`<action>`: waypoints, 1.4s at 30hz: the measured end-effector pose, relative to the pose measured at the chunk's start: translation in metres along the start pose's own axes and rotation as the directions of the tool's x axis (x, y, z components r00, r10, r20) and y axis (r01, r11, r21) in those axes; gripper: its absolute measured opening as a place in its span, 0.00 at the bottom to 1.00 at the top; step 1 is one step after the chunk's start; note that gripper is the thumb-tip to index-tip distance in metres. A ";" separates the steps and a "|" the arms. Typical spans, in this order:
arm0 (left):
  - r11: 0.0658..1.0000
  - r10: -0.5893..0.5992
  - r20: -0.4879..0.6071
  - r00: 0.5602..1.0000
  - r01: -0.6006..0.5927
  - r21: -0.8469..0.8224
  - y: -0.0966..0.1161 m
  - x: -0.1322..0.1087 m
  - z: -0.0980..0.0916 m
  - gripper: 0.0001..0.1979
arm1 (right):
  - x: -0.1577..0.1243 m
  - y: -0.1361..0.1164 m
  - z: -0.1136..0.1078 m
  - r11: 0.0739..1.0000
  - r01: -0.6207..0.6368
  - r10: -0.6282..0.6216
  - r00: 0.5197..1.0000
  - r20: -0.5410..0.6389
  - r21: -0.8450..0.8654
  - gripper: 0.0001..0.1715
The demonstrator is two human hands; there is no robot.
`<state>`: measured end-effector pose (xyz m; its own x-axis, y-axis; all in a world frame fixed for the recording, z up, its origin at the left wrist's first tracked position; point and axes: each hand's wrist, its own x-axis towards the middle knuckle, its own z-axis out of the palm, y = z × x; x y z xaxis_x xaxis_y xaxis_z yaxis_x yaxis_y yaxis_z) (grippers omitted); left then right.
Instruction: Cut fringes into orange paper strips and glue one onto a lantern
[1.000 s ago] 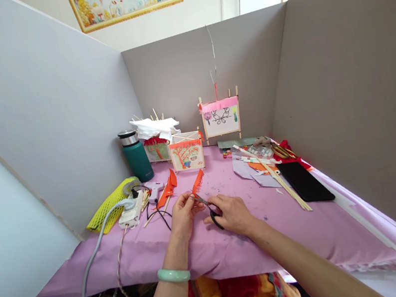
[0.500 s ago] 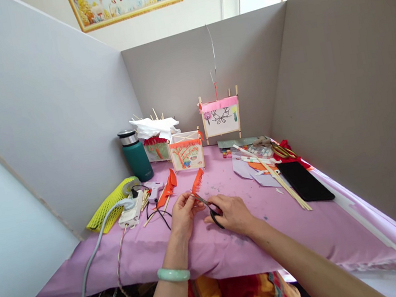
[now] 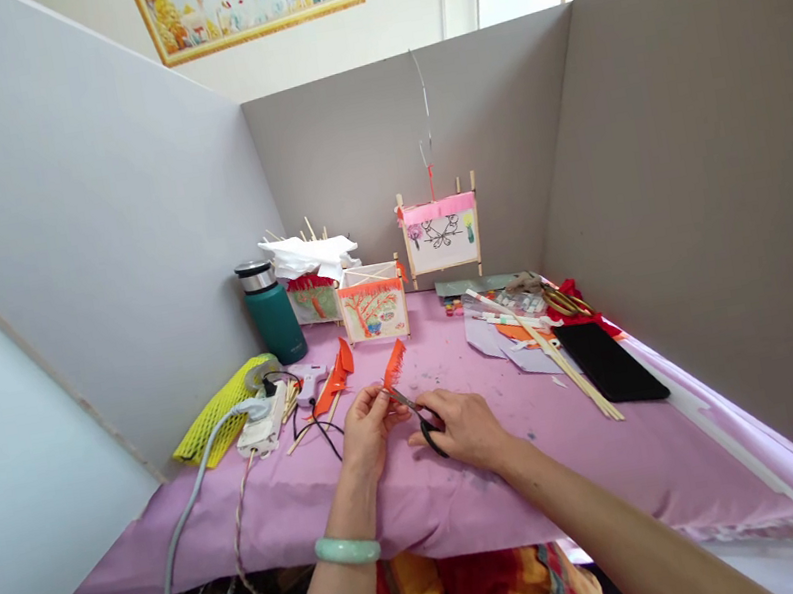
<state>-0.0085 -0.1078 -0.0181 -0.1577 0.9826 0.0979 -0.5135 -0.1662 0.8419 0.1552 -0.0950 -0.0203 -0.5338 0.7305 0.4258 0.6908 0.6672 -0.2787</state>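
Orange fringed paper point(image 3: 394, 365) pinched by left hand point(image 3: 367, 431), scissors point(image 3: 418, 416) in right hand point(image 3: 466, 428).

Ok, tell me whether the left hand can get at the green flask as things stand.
Probably not right away: the left hand is pinching the orange fringed strip, and the green flask stands far back, past the glue gun.

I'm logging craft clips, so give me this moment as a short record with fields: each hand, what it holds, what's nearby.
left hand: pinches the orange paper strip, fringed end up
right hand: holds the scissors, blades at the strip's lower end
surface: purple table cover
nearby: glue gun left of the hands; paper lantern behind
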 end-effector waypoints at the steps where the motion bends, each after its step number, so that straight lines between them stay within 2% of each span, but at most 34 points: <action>1: 1.000 0.001 -0.001 1.000 -0.001 0.000 0.000 0.000 0.000 0.19 | 0.000 0.000 0.000 1.000 0.000 0.000 1.000 0.000 -0.002 0.24; 25: 1.000 -0.004 -0.003 1.000 0.004 0.018 -0.002 0.001 -0.002 0.17 | 0.000 0.002 0.001 1.000 -0.003 0.003 1.000 0.018 -0.023 0.21; 42: 1.000 0.000 0.018 1.000 0.000 0.018 -0.004 0.002 -0.004 0.17 | 0.000 0.003 0.002 1.000 0.012 -0.013 1.000 -0.028 -0.014 0.22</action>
<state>-0.0100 -0.1052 -0.0230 -0.1427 0.9840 0.1070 -0.4979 -0.1648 0.8515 0.1564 -0.0928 -0.0234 -0.5287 0.7176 0.4534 0.6909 0.6741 -0.2612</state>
